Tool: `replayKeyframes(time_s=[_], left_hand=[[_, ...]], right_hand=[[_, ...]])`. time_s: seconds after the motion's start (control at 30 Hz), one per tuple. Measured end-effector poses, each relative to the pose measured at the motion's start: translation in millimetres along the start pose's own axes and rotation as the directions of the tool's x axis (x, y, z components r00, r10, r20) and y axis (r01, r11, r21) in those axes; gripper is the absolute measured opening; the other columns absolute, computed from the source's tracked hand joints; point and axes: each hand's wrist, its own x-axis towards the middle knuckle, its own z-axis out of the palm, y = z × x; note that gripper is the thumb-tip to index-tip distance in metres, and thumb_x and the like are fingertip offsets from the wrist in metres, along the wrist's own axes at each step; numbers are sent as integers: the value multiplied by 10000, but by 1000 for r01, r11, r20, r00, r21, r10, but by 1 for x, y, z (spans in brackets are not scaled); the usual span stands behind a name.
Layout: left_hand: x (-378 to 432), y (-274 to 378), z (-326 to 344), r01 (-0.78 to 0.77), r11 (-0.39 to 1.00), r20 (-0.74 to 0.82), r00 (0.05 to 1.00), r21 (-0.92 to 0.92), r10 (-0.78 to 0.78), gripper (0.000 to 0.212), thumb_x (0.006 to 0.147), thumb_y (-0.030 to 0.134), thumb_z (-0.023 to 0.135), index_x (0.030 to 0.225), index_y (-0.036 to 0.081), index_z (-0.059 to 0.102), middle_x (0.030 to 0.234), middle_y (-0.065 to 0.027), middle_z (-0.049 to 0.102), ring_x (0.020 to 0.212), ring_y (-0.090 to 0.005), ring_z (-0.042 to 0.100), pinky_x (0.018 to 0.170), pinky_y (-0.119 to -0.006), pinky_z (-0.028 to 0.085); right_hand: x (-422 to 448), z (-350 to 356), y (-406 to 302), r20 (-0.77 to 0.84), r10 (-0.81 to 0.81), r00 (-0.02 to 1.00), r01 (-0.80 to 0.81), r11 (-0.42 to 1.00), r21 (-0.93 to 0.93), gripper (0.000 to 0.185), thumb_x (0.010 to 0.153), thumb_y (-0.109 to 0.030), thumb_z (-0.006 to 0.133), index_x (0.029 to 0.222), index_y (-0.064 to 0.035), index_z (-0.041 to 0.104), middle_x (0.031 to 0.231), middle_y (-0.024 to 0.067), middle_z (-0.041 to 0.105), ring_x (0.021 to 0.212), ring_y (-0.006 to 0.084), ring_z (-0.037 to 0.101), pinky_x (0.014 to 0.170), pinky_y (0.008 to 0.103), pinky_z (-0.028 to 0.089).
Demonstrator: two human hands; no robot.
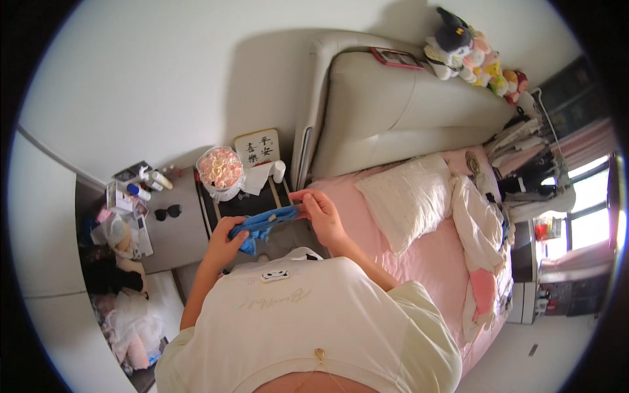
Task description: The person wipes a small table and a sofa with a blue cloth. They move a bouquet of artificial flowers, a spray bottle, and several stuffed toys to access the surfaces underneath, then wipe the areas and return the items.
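Observation:
A folded blue cloth (pixel 268 219) is stretched between my two hands, in front of my chest. My left hand (pixel 227 240) grips its bunched left end, where a loose part droops below the fingers. At the other end, the thumb and fingers of my right hand (pixel 318 213) pinch a narrow tip. A small pale tag or patch shows near the cloth's middle. Whether it is a garment or a towel, I cannot tell. Behind the cloth stands a black-topped bedside table (pixel 255 199).
A bouquet of pink flowers (pixel 221 169), a framed sign with writing (pixel 258 147) and a white cylinder (pixel 278 172) stand on the bedside table. Sunglasses (pixel 167 212) lie on a grey surface at left. To the right is a pink-sheeted bed (pixel 354 221) with a white pillow (pixel 408 199).

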Motion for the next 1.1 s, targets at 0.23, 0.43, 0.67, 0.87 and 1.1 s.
replayKeyframes(time_s=[0.23, 0.43, 0.67, 0.87, 1.1], left_hand=[[-1, -30, -31, 49, 999, -150, 988, 19, -46, 302, 814, 81, 631, 1103, 17, 572, 1007, -92, 553, 940, -213, 537, 846, -319, 423], [11, -13, -26, 70, 996, -225, 973, 49, -57, 304, 829, 75, 614, 1120, 5, 561, 1014, -94, 563, 958, -198, 537, 853, -317, 423], [11, 2, 10, 184, 983, -369, 914, -1, -172, 298, 837, 46, 602, 1130, 8, 557, 1035, -90, 558, 961, -184, 532, 865, -306, 425], [7, 29, 43, 299, 952, -465, 836, -58, -291, 305, 837, 41, 604, 1136, 24, 552, 1061, -86, 543, 970, -181, 530, 856, -293, 430], [-5, 30, 68, 369, 913, -543, 737, -175, -402, 306, 843, 51, 605, 1143, 26, 553, 1086, -100, 539, 986, -188, 528, 865, -296, 427]], right_hand=[[45, -102, -67, -149, -377, 914, 133, 626, -768, 464, 815, -210, 683, 1232, -97, 513, 1049, 87, 571, 878, 161, 533, 649, 277, 480], [111, -192, -233, 179, -682, 709, 182, -69, -981, 713, 763, -304, 735, 1343, -75, 388, 1282, 148, 476, 1119, 282, 479, 987, 411, 374], [222, -250, -317, -42, -264, 964, 2, 162, -987, 1239, 626, -442, 798, 1450, 24, -1, 1464, 276, 219, 1378, 350, 217, 1107, 378, 229], [255, -279, -326, 17, -69, 997, 32, 218, -975, 1321, 578, -392, 842, 1442, 47, -55, 1444, 292, 248, 1365, 329, 251, 1106, 355, 219], [262, -286, -343, 151, -74, 986, 149, -34, -988, 1244, 615, -325, 841, 1479, -64, -16, 1447, 277, 263, 1364, 340, 252, 1104, 397, 221]])
